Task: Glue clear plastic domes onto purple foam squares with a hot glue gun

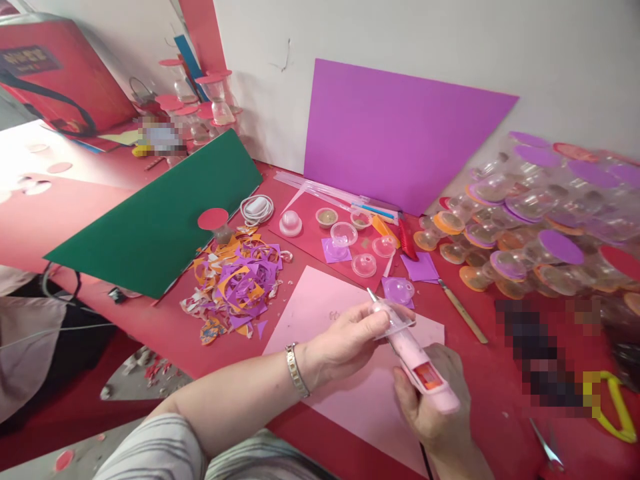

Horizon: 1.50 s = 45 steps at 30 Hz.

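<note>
My right hand (443, 417) is wrapped round a pink glue gun (413, 357), its metal nozzle pointing up and away from me. Between the thumb and fingers of my left hand (353, 337) is a clear plastic dome (406, 323), close beside the gun's nozzle end and partly hidden by it. Both hands are above a pale pink sheet (345, 423). Past them, several clear plastic domes (364, 265) stand on a red board, one over a purple paper square (336, 251). Another dome (400, 290) rests on purple paper nearer the gun.
A heap of purple and orange paper scraps (243, 283) lies at left, before a leaning green board (160, 220). Many hourglass-shaped plastic pieces (530, 207) are stacked at right. A wooden-handled tool (465, 312), purple squares (421, 267) and scissors (547, 445) lie on the red table.
</note>
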Tool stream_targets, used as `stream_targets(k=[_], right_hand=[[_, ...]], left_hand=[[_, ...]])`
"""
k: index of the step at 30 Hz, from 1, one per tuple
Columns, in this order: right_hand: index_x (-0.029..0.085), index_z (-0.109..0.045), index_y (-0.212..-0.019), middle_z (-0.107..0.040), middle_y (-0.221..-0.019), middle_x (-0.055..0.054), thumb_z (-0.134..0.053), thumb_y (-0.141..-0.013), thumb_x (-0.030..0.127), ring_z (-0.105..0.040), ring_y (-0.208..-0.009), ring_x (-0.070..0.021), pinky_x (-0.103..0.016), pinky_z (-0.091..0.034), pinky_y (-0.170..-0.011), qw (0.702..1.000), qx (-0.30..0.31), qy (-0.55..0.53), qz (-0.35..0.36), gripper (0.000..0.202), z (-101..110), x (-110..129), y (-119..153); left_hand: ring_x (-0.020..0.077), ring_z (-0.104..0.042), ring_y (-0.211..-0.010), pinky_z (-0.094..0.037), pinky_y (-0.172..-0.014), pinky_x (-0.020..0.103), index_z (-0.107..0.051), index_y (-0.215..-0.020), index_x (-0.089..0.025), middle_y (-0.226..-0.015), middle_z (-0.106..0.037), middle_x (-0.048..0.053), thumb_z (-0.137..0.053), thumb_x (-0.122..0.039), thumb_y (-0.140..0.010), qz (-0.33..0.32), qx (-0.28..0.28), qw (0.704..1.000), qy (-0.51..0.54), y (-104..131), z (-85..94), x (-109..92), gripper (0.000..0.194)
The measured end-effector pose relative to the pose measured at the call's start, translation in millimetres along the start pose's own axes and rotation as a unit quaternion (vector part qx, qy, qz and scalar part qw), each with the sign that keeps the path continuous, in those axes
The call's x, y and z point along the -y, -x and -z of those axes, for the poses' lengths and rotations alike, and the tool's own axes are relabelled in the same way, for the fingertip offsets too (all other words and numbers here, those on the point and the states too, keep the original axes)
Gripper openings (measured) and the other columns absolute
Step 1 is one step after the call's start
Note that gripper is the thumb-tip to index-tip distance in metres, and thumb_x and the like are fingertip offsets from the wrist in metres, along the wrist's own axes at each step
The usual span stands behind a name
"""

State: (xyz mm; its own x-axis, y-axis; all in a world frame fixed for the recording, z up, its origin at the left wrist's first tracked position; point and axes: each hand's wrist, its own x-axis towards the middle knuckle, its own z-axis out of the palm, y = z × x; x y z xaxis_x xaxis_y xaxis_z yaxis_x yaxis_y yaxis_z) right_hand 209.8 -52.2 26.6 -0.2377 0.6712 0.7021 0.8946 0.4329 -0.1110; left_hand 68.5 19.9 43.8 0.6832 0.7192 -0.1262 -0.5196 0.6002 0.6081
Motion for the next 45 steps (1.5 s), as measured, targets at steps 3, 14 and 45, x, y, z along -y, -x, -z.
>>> stream_targets(k=[3,14,45], right_hand=[[0.019,-0.053,-0.088,-0.052,-0.071,-0.004,-0.041,-0.099,0.029,-0.053,-0.064,-0.0187,-0.031,-0.045,-0.057,0.999,0.004,-0.033,-0.038,0.019,-0.2,4.5,2.0],[0.022,-0.063,-0.063,-0.064,-0.057,-0.004,-0.052,-0.088,0.062,-0.060,-0.054,-0.0191,-0.029,-0.052,-0.051,0.831,0.082,-0.335,-0.436,0.049,-4.7,9.8,38.6],[0.021,-0.066,-0.063,-0.066,-0.055,-0.007,-0.052,-0.087,0.065,-0.062,-0.051,-0.0216,-0.031,-0.049,-0.047,0.860,0.041,-0.275,-0.427,0.051,6.0,3.7,26.3]], left_hand=[[0.0155,-0.052,-0.079,-0.038,-0.077,0.029,-0.072,-0.092,-0.014,-0.084,-0.062,0.005,-0.078,-0.062,-0.068,-0.025,0.010,0.999,-0.043,-0.8,2.6,2.3,0.055],[0.0141,-0.053,-0.077,-0.043,-0.076,0.028,-0.065,-0.111,-0.017,-0.088,-0.061,0.005,-0.075,-0.065,-0.071,-0.100,0.044,0.982,-0.154,-4.6,12.5,1.8,0.063],[0.0231,-0.059,-0.097,-0.042,-0.095,0.038,-0.066,-0.090,-0.015,-0.098,-0.067,0.009,-0.055,-0.075,-0.081,-0.090,-0.017,0.986,-0.139,-5.5,11.0,16.9,0.062]])
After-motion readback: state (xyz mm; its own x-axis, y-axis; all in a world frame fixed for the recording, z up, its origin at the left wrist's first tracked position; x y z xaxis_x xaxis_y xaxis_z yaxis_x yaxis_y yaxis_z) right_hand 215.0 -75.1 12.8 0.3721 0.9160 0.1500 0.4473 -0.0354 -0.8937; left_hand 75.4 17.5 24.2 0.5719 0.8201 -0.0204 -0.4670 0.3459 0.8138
